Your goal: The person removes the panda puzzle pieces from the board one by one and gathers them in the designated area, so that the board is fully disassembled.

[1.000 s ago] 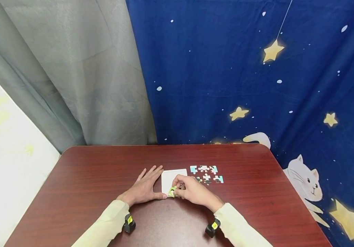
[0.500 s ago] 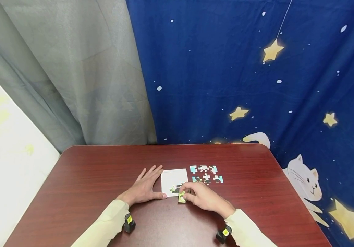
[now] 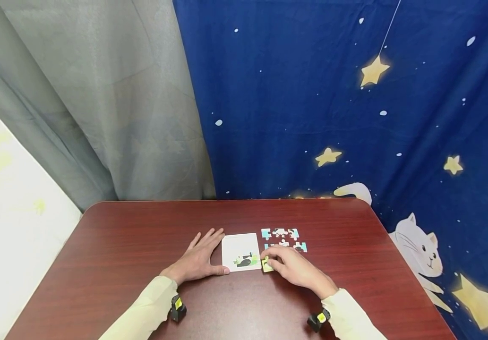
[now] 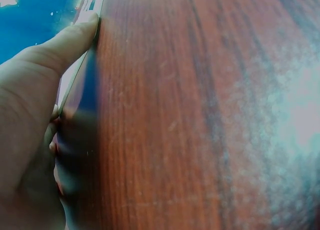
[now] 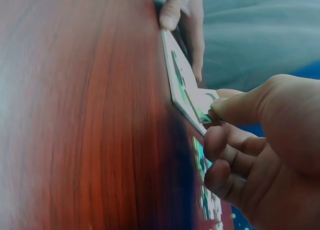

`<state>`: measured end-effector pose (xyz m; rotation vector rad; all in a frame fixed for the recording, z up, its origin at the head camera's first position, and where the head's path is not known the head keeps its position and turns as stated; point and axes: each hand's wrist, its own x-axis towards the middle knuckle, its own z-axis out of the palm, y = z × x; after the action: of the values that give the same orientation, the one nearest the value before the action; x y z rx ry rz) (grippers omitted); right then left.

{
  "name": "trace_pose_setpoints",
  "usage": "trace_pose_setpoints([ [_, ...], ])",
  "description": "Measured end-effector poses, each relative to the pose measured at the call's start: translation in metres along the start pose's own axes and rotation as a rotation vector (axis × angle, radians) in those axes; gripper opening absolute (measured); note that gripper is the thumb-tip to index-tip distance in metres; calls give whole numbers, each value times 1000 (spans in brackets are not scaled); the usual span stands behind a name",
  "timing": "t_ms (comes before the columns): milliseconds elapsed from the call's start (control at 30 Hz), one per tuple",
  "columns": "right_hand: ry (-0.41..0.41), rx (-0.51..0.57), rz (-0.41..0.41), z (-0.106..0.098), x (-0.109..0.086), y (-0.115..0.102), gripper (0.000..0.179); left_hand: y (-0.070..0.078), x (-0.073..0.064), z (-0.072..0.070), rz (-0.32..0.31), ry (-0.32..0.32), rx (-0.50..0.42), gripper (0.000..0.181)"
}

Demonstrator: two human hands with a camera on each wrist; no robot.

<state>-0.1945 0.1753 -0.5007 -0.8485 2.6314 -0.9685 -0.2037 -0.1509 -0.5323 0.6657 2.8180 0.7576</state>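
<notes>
A square white board (image 3: 236,245) lies on the table, with a small green and black picture in its lower right part. My left hand (image 3: 199,257) rests spread beside its left side, and the left wrist view has the thumb (image 4: 75,37) touching the board's edge. Just right of the board, my right hand (image 3: 296,268) pinches a yellow-green jigsaw piece (image 3: 266,266) between thumb and index finger. That piece (image 5: 202,110) appears tilted near the board's corner in the right wrist view, its other fingers loosely curled below.
Several loose jigsaw pieces (image 3: 280,233) lie in two rows right of the board; the right hand partly covers the nearer row. All this rests on a reddish-brown wooden table (image 3: 141,226). Grey and blue curtains (image 3: 290,94) hang behind its far edge.
From the board's lower edge, my right hand has moved right with the jigsaw piece, now past the board's right side. The printed picture has come into view. The left hand stays put.
</notes>
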Motion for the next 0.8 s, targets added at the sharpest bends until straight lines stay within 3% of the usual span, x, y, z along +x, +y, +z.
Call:
trace_pose_setpoints([
  [500,56,-77,105,-1,-6,14,7,1,-2,2,12,26,-33,109],
  [800,91,-127,100,0,-6,17,7,-3,-1,5,13,33,-55,111],
])
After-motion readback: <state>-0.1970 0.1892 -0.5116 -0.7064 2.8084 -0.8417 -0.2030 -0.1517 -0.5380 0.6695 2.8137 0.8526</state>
